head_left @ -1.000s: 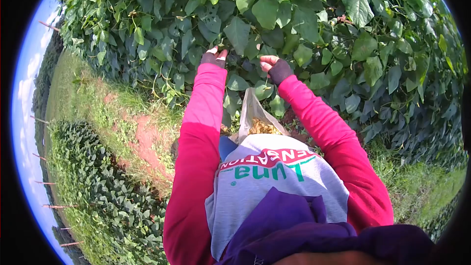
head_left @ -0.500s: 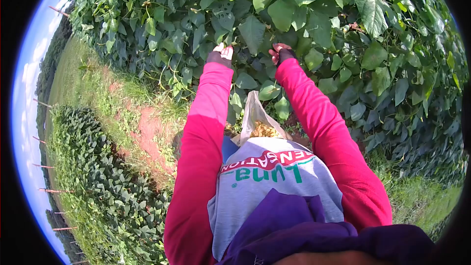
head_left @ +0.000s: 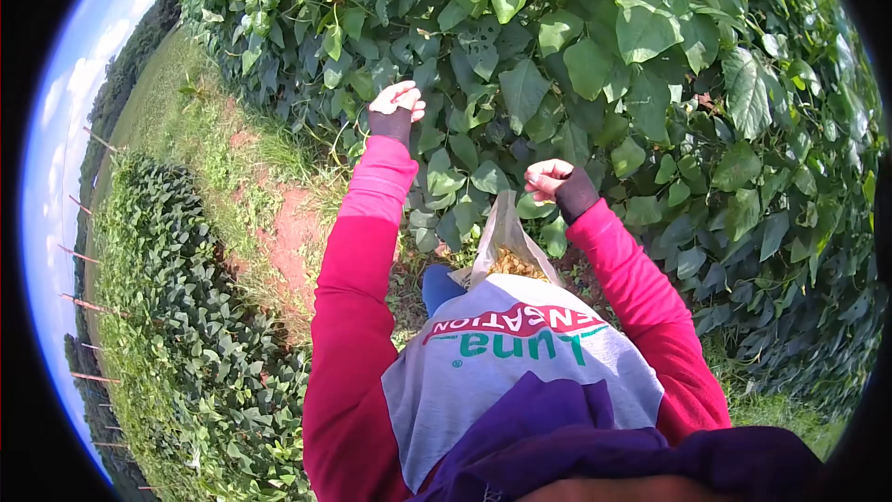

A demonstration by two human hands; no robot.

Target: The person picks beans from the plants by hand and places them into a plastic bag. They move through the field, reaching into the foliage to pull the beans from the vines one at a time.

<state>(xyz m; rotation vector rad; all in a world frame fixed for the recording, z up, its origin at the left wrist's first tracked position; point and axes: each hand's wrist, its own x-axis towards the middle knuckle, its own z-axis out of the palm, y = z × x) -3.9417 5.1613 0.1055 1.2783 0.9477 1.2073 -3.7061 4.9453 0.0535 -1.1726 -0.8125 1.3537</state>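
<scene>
My left hand (head_left: 398,100), in a dark wrist covering, is up against the leafy climbing vine (head_left: 525,93) with its fingers curled in. Whether anything small lies in them is hidden. Lower and to the right, my right hand (head_left: 550,178) is also closed, fingers pressed together, just in front of the leaves; its contents are too small to make out. Below it an open, pale translucent bag (head_left: 506,223) hangs at my front, with yellowish-brown pieces (head_left: 517,263) inside, possibly dry pods.
Dense foliage fills the top and right. To the left run a strip of grass and bare red soil (head_left: 295,232), then another low row of leafy plants (head_left: 186,316) with wooden stakes (head_left: 96,377). My blue trouser leg (head_left: 439,286) shows beside the bag.
Both hands have drawn away from the leaves. My right hand has come down toward the bag, and my left has shifted left. The view has turned slightly.
</scene>
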